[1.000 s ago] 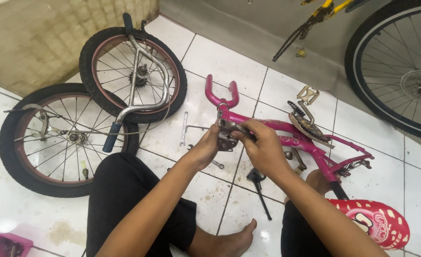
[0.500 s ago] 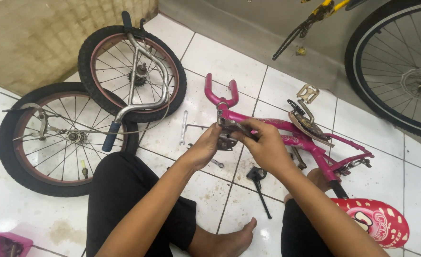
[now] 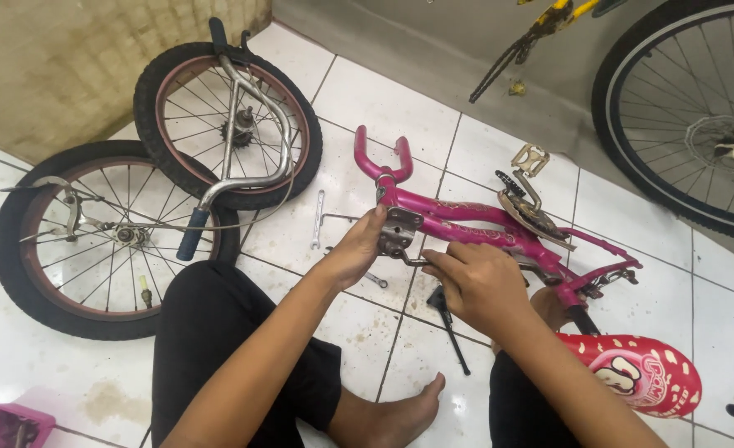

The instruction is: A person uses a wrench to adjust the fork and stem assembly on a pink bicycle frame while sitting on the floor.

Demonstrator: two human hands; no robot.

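**Both hands at the metal bracket on the pink frame**

Your left hand (image 3: 357, 249) presses closed against the grey metal bracket (image 3: 400, 232) near the front of the pink bicycle frame (image 3: 466, 222), steadying it. Your right hand (image 3: 479, 282) is curled shut around a thin tool (image 3: 413, 260) whose tip meets the bracket's underside; the tool's kind is too hidden to tell. You seem to be working a fastener there, so the next turn calls for a braced frame and a well-seated tool. The frame lies flat on the white tiled floor (image 3: 367, 99), between your knees. A small wrench (image 3: 318, 220) lies just beside it, two loose wheels (image 3: 226, 124) and silver handlebars (image 3: 243, 149) to your left, a red seat (image 3: 632, 369) by your right leg, a larger wheel (image 3: 690, 116) beyond
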